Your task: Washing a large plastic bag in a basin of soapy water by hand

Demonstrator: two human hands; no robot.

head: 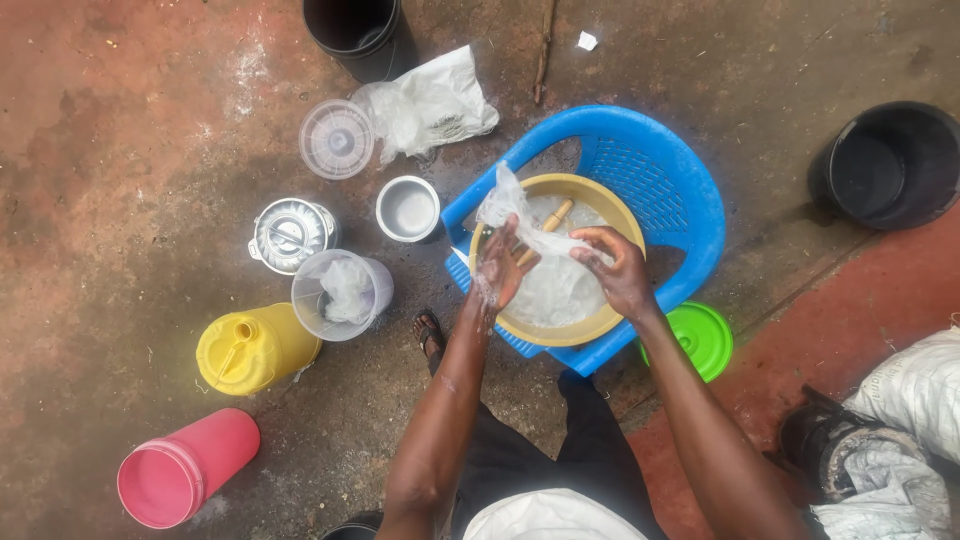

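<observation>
Over the round yellow plastic basin (590, 325) on the blue plastic chair (690, 190), the left hand (500, 268) and right hand (615, 268) pinch a clear plastic bag (510, 205) rising toward eleven o'clock; gripping near its mouth should, I judge, limit spills.

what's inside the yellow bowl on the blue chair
The yellow bowl holds a whitish wet mass, a wooden stick poking out, and the clear plastic bag both hands are pulling. The bag and hands cover part of the bowl's inside.
</observation>
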